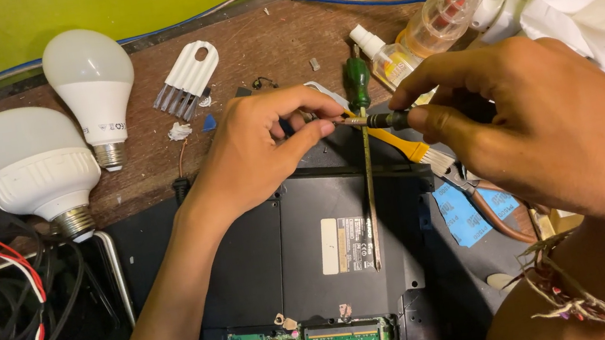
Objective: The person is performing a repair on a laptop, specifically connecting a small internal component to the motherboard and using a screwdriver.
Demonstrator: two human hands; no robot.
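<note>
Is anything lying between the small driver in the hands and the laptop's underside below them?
Yes. The green-handled screwdriver lies lengthwise on the laptop base, directly under the small driver that the left hand and right hand hold level above it. A yellow-handled brush lies just to its right.

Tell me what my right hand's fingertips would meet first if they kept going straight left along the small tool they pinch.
Likely the left hand: the right hand holds a small dark screwdriver pointing left, its tip already at the left fingertips. The green-handled screwdriver crosses that line, though depth is unclear.
</note>
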